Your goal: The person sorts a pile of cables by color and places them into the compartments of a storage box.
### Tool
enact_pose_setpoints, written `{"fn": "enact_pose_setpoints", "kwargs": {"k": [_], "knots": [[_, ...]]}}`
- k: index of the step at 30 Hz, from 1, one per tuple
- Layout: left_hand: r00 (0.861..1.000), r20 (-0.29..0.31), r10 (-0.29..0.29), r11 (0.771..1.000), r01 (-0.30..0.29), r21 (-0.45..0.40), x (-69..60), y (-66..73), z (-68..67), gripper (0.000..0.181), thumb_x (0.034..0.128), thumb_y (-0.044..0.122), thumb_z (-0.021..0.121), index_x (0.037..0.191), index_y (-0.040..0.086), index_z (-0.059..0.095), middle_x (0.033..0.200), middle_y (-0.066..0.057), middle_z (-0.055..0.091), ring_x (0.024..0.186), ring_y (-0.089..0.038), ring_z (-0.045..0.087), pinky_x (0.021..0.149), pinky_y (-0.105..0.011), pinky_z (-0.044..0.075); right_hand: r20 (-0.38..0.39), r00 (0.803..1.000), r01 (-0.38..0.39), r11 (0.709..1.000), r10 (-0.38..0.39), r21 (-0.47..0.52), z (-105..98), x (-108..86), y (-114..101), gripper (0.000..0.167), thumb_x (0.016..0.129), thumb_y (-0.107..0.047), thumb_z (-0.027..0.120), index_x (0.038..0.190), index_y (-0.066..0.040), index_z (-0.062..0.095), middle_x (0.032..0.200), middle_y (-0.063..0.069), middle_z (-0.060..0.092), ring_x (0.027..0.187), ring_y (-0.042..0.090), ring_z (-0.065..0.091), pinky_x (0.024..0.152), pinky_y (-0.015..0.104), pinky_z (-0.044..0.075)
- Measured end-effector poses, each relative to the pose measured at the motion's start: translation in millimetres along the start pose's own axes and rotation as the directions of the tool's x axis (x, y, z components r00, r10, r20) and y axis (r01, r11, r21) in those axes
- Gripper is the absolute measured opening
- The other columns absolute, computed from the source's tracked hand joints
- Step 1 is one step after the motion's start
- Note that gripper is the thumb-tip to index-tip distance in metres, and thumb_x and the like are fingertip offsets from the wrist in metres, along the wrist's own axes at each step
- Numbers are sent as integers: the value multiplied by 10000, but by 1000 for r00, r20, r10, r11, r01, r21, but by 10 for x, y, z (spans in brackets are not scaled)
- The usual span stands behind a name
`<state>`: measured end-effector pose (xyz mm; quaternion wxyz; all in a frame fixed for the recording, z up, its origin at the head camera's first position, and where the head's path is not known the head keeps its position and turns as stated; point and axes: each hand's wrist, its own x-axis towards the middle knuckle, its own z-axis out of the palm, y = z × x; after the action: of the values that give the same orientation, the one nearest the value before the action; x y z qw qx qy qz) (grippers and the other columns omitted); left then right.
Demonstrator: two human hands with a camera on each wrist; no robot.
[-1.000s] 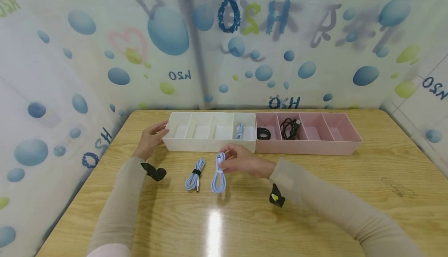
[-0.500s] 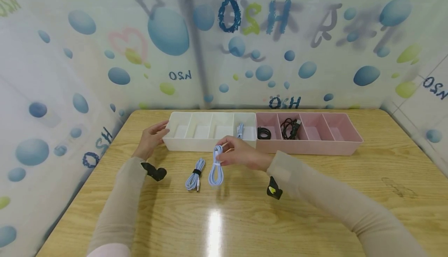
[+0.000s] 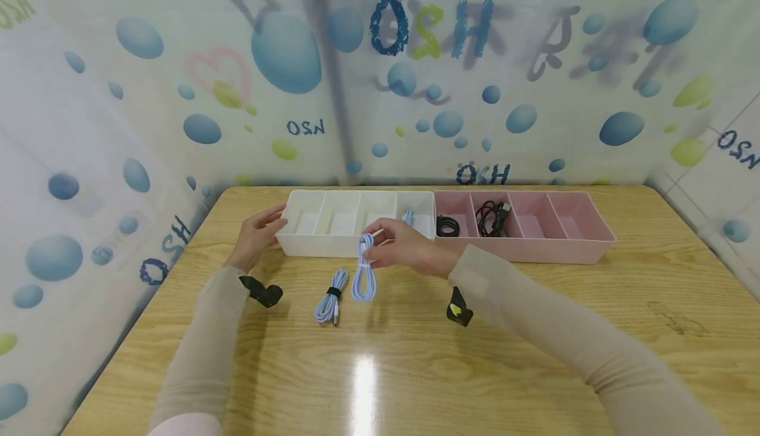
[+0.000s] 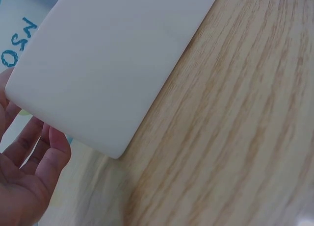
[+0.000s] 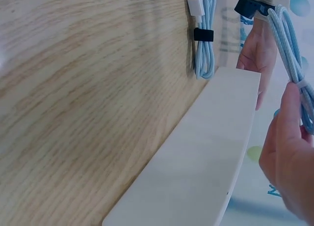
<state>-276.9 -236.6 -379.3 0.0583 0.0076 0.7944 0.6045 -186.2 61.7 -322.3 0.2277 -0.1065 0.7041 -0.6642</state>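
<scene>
Head view: I see the right hand (image 3: 404, 246) pinching a blue cable (image 3: 363, 265). Leftward, the loosely spread left hand (image 3: 255, 238) touches the white tray (image 3: 323, 246).

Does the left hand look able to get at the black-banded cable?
Probably yes: from the end of the white box, the left hand has open table between it and the black-banded cable.

Beige sleeves (image 3: 198, 350), black wrist pieces (image 3: 261, 291), yellow mark (image 3: 455, 309) on right.
</scene>
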Motion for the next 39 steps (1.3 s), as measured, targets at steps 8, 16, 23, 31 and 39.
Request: {"fn": "enact_pose_setpoints", "kwargs": {"k": [8, 16, 23, 31, 39], "knots": [[1000, -9, -6, 1000, 6, -4, 5, 3, 11, 526, 883, 261, 550, 1347, 83, 379, 1325, -164, 370, 906, -74, 490, 677, -174, 464, -14, 1000, 11, 1000, -11, -6, -36, 77, -36, 328, 808, 51, 585, 1118, 36, 479, 908, 132, 487, 737, 184, 559, 776, 402, 472], [1000, -7, -12, 1000, 12, -8, 8, -2, 3, 523, 885, 260, 547, 1349, 86, 377, 1320, -164, 374, 893, -70, 499, 673, -179, 468, -22, 1000, 18, 999, -18, -37, -90, 136, -86, 348, 811, 26, 600, 1135, 29, 475, 967, 153, 494, 789, 201, 567, 789, 376, 469], [1000, -9, -10, 1000, 10, 4, 4, 1, 6, 522, 885, 258, 546, 1347, 83, 379, 1320, -166, 372, 910, -85, 487, 669, -174, 466, -41, 999, 35, 999, -36, -31, -119, 186, -102, 364, 811, 37, 593, 1152, 42, 466, 965, 145, 495, 791, 189, 562, 793, 351, 469], [1000, -2, 2, 1000, -2, 5, -2, -2, 5, 534, 883, 264, 548, 1350, 76, 371, 1327, -178, 366, 897, -72, 498, 679, -186, 469, -61, 997, 33, 997, -37, -66, -144, 202, -105, 356, 816, 17, 597, 1149, 42, 473, 972, 145, 505, 807, 184, 557, 785, 325, 474], [1000, -5, 7, 1000, -7, 4, 1, 8, 9, 511, 889, 237, 541, 1345, 71, 379, 1320, -179, 375, 877, -59, 505, 667, -179, 470, -70, 996, 48, 997, -52, -62, -181, 244, -112, 351, 826, 12, 586, 1155, 42, 468, 963, 145, 484, 805, 172, 553, 815, 340, 458]]}}
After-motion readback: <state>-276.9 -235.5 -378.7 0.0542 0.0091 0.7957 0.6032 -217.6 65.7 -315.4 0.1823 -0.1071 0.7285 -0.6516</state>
